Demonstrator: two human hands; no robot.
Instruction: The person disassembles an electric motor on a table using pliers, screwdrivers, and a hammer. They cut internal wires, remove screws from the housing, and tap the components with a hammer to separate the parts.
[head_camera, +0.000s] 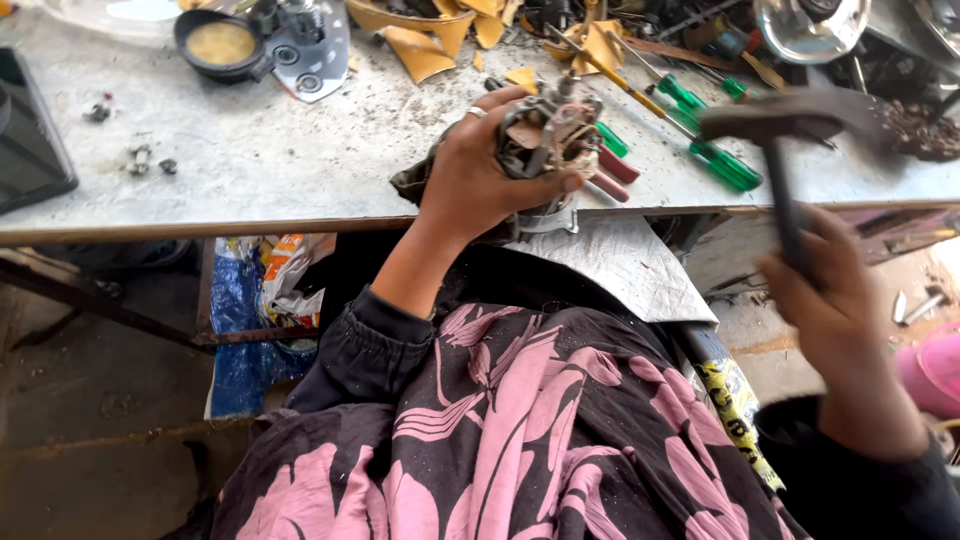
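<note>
The left hand (478, 175) is wrapping its fingers around a small motor assembly (550, 135) of dull metal and copper windings, bracing it at the edge of the scuffed grey workbench (300, 165). The right hand (820, 285) is gripping a hammer (790, 130), raised and motion-blurred, its dark head above green-handled screwdrivers (725, 165).

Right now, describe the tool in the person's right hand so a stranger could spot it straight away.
Start at the grey metal workbench and go to its right front edge, where the right hand is raised. It grips a dark-handled hammer with a blurred dark head. Unlike the green-handled screwdrivers lying flat behind it, it is held off the bench.
</note>
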